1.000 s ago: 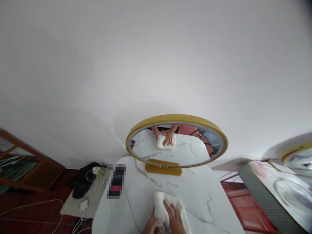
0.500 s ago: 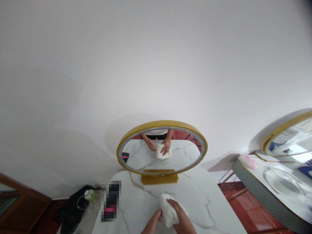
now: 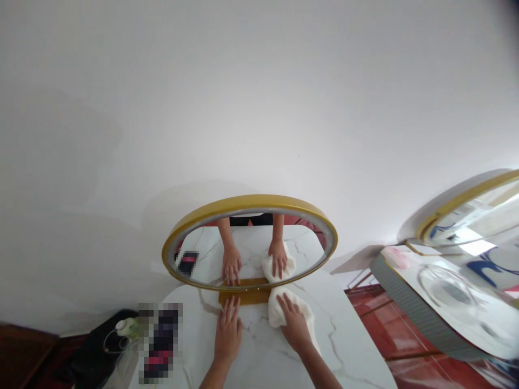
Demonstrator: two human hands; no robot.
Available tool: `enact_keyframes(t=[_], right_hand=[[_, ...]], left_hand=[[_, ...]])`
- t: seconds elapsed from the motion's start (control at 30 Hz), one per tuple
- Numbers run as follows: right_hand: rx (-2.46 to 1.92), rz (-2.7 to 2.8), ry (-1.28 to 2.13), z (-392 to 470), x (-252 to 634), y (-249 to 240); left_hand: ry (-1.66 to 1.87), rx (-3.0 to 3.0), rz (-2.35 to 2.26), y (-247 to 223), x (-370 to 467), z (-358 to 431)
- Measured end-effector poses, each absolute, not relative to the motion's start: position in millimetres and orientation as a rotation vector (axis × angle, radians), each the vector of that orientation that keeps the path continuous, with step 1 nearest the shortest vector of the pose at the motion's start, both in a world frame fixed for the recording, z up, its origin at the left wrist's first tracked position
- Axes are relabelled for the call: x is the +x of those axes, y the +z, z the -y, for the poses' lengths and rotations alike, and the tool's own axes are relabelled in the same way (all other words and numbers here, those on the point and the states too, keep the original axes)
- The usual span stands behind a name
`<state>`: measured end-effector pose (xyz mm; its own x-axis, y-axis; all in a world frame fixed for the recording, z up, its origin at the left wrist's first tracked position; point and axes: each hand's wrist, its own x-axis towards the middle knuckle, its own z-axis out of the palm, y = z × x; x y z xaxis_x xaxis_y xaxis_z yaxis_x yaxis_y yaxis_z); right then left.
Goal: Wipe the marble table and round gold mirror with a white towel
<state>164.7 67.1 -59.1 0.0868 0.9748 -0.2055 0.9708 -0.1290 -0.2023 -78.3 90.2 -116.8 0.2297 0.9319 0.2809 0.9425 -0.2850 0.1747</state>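
My right hand holds a folded white cloth against the marble-patterned tabletop, its fingers laid over the top. The cloth sits by the right end of the gold mirror base. My left hand is open, palm down, with fingers stretched forward and their tips at the left part of that base. Above the base stands an oval-looking mirror with a gold rim. Both hands and the cloth are reflected in its glass.
A pixelated dark object with a pink patch lies at the table's left side. Beyond it are a black bag and a pale green bottle. To the right stands another table with a gold-rimmed mirror. A white wall rises behind.
The cloth and my right hand have moved forward to the mirror base. My left hand has left the cloth's side, gone forward and left, and spread its fingers. The view has shifted slightly.
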Motion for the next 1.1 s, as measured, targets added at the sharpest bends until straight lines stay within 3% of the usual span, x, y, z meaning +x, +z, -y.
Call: enact_keyframes(t=[0.2,0.47,1.1], right_hand=[[-2.212,2.358,0.472,-60,178,-60],[-2.360,2.051,0.330,-79,188,-54],[-1.961,2.523,0.543,-68,95,-43]], left_hand=[[-0.560,-2.421,1.829,-117,-80,-86],[-0.528,-2.480,1.914,-104,-79,-88],[-0.432,-2.496,1.911,-102,-79,-87]])
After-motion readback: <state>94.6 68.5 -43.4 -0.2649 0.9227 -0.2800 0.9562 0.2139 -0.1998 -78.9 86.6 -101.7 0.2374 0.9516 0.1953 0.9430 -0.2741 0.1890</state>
